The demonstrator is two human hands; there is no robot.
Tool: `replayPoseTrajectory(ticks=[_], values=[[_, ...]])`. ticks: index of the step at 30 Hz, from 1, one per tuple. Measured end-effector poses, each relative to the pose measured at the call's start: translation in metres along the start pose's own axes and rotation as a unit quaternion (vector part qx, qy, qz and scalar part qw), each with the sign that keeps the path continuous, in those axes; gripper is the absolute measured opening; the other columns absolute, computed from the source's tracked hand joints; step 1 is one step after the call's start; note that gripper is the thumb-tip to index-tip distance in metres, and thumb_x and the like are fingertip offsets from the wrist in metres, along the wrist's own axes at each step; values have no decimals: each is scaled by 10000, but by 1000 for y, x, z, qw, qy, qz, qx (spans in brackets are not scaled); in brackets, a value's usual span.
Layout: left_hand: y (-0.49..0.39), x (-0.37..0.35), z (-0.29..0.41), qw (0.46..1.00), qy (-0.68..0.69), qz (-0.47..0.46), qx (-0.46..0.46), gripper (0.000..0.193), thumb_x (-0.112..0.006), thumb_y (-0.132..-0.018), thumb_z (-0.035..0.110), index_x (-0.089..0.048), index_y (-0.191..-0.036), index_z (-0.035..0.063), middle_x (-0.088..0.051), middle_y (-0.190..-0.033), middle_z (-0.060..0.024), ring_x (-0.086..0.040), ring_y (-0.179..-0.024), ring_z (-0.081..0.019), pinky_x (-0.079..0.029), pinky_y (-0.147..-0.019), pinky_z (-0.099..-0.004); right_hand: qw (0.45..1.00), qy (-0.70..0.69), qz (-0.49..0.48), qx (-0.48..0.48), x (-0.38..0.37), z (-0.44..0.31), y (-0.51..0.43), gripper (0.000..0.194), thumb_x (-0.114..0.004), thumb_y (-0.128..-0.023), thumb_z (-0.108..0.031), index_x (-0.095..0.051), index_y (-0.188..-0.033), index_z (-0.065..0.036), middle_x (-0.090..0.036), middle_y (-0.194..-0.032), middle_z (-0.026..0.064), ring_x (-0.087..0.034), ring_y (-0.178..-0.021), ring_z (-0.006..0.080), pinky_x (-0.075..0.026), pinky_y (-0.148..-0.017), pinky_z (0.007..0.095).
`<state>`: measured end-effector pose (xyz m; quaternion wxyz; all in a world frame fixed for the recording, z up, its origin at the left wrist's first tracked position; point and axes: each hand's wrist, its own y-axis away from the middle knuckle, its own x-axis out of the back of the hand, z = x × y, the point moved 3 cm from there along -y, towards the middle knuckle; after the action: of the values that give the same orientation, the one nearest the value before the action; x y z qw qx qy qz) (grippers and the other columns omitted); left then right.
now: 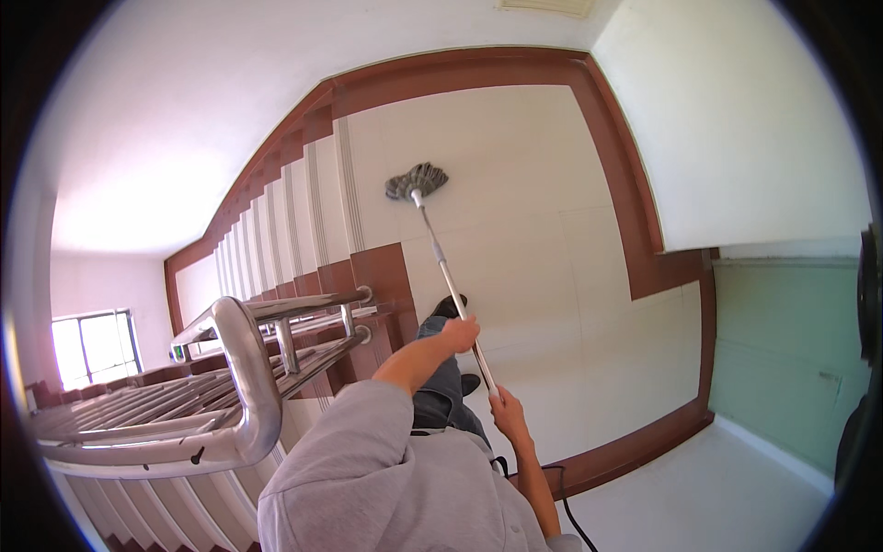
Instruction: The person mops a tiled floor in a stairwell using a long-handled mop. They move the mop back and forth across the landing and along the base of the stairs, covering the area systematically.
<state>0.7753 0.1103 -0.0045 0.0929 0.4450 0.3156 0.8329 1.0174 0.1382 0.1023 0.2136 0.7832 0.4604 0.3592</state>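
A string mop with a grey head [417,181] rests on the pale tiled landing, near the top edge of the stairs. Its metal handle [450,279] runs back toward my body. My left hand [461,334] is closed around the middle part of the handle, over my leg and dark shoe. Lower down, my right hand [507,412] grips the handle close to its near end.
Stairs [296,207] descend at the left, beside a stainless steel railing [248,386]. A reddish-brown border [624,200] edges the landing along white walls. At the right lies a green floor area [779,345]. A black cable [569,507] hangs near my right arm.
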Motion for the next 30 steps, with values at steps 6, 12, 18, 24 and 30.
replayPoseTrajectory(ticks=[6,12,18,24,30], values=[[41,-117,110,983,31,-126,-132,277,-704,-833,229,-731,-1055,66,-670,-1131,-181,-702,-992,-393,-581,-822,-508,989,55,-5,-136,38,87,153,449,-580,-993,-358,-632,-1305,-39,-688,-1136,286,-636,-1110,474,-521,-922,492],[67,-157,218,915,13,-257,-311,230,-752,-765,221,-772,-924,56,-745,-990,-179,-715,-931,-392,-576,-755,-525,979,82,60,-178,97,113,278,405,-690,-933,-369,-725,-1136,-21,-739,-960,222,-715,-925,391,-541,-798,440],[79,-152,233,937,47,-244,-247,212,-735,-780,172,-772,-947,47,-750,-998,-175,-718,-950,-382,-574,-751,-528,976,68,110,-178,112,96,278,348,-749,-892,-306,-754,-1022,17,-713,-764,136,-654,-712,192,-505,-655,352],[44,-108,131,975,31,-180,-127,241,-705,-806,117,-773,-1031,65,-754,-1054,-155,-719,-1014,-379,-565,-735,-601,990,72,94,-74,75,72,170,370,-743,-893,-318,-748,-975,43,-662,-672,76,-586,-643,122,-467,-590,330],[8,-13,-8,989,-9,-115,93,266,-713,-839,162,-777,-1090,104,-746,-1155,-103,-715,-1059,-361,-540,-724,-617,998,19,62,1,-3,0,13,385,-712,-927,-334,-742,-990,45,-621,-625,126,-567,-563,180,-458,-560,363]])
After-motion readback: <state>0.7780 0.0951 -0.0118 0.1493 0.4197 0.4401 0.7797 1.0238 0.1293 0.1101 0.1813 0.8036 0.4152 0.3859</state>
